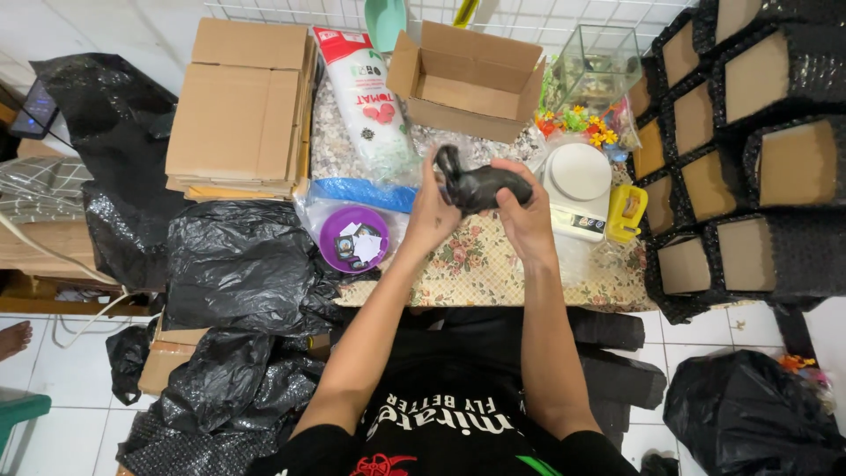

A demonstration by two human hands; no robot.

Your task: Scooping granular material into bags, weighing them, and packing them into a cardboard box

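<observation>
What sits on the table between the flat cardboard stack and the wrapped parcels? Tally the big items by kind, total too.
Black wrapped bundle, in left hand and right hand: 1
Open cardboard box: 1
Glass tank: 1
White scale: 1
Yellow tape dispenser: 1
Purple tub: 1
White bag: 1
Total: 7

Open brown cardboard box, flaps up, at the far middle of the surface. Stack of flattened brown cartons at far left. Between them, a long clear plastic bag of white contents with a red top band and red round marks on its label. Small black wrapped packet held in both hands. Right side: rows of black-wrapped parcels with brown cardboard faces. White kitchen scale with small display strip, reading not legible.
</observation>
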